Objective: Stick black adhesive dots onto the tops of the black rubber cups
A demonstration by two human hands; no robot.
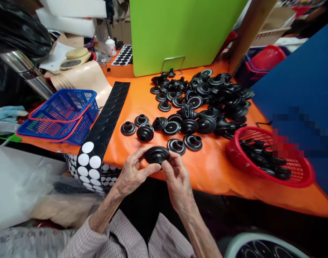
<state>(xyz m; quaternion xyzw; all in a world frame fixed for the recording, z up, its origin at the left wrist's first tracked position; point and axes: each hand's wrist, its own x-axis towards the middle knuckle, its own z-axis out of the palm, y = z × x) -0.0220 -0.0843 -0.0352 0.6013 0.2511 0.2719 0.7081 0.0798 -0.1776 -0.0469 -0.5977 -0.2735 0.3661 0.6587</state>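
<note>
Checked shirt sleeves (110, 236) give way to bare forearms (105, 216) angled inward over an orange-covered table (215, 172). Both hands curl around one black rubber flanged grommet (157, 154), held just above the table's near edge: the left hand (131, 172) thumbs it from below, the right hand (177, 182) pinches its underside. More black grommets (177, 146) lie just beyond.

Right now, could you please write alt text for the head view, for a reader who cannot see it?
A bare left hand and right hand hold a round black rubber flanged part over an orange table cover. Many similar black parts lie beyond it, with a red plastic basket of more on the right and a blue plastic basket on the left.
</note>
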